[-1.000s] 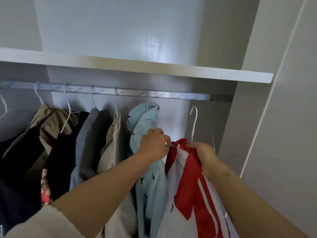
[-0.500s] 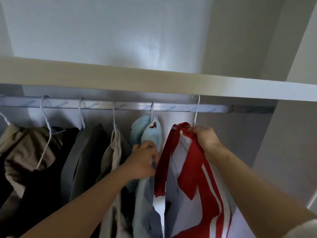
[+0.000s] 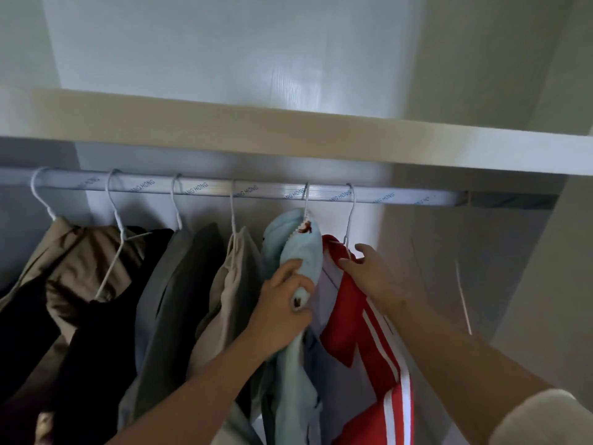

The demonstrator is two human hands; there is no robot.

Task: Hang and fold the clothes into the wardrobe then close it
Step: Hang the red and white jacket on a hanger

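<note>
A silver wardrobe rail (image 3: 276,192) runs across under a white shelf (image 3: 288,133). A red and white garment (image 3: 356,335) hangs from it on a white wire hanger (image 3: 352,213), at the right end of the row. My right hand (image 3: 375,274) rests on its red collar just below the hook, fingers spread. Left of it hangs a light blue garment (image 3: 301,248). My left hand (image 3: 282,303) grips a fold of that blue fabric and presses it leftward.
Further left on the rail hang a beige garment (image 3: 231,284), a grey one (image 3: 179,284), a black one (image 3: 96,332) and a tan coat (image 3: 77,258). The wardrobe's right wall (image 3: 526,284) stands close, with a thin white rod (image 3: 463,300) near it.
The red and white garment's hanger went up onto the rail and now hangs there. My right hand loosened its grip on the collar. My left hand shifted onto the blue garment.
</note>
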